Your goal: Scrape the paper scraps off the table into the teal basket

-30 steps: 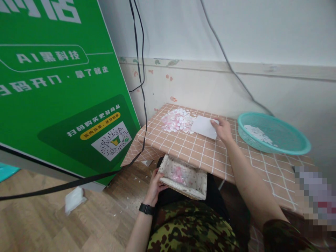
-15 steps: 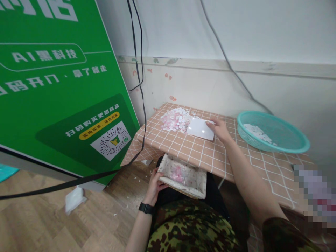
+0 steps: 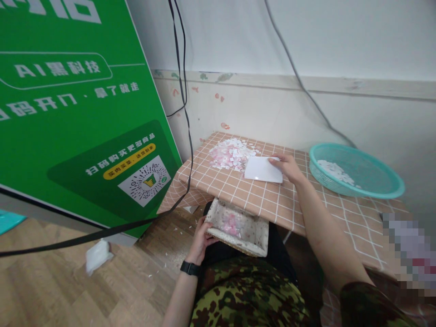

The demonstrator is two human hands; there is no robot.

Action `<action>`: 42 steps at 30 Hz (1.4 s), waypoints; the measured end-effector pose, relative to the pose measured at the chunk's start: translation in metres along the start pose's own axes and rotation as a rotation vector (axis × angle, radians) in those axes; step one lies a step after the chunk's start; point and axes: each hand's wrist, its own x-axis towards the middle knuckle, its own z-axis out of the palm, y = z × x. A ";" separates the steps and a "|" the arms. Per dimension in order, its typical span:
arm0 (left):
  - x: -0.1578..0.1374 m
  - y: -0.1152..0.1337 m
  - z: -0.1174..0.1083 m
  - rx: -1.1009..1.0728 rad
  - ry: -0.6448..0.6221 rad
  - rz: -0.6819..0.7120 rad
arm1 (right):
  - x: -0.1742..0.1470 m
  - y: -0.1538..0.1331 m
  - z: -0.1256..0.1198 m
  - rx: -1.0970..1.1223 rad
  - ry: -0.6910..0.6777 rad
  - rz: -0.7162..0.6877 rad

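Observation:
My left hand [image 3: 200,237] grips the left end of a cloth-lined basket [image 3: 250,245], which sits over my lap just below the table edge. Some pink and clear pieces [image 3: 231,225] lie inside it. Above the table, my right hand [image 3: 285,166] is closed on the upper right corner of a stiff white card [image 3: 262,170]. The card is tilted, its left edge close to a pile of small white and pink paper pieces [image 3: 231,153] on the checked tablecloth [image 3: 252,193]. Whether the card touches the cloth is hard to tell.
A turquoise mesh basket [image 3: 378,181] with small white pieces stands at the right. A green printed cabinet [image 3: 102,104] rises on the left, black cables [image 3: 186,122] hanging before it. A white plastic bag [image 3: 98,256] lies on the wooden floor.
The white card has shifted slightly right and toward me with my right hand, and its glare has lessened. My left hand and the lined basket stay almost where they were.

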 end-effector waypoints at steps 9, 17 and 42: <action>0.000 0.001 0.001 0.002 0.003 -0.008 | 0.007 0.015 -0.008 -0.079 0.125 -0.010; 0.000 0.001 0.001 -0.004 0.027 -0.024 | 0.003 0.006 0.002 -0.043 0.061 -0.010; 0.001 0.000 0.000 -0.007 0.023 -0.028 | -0.005 -0.002 0.016 0.005 -0.013 0.010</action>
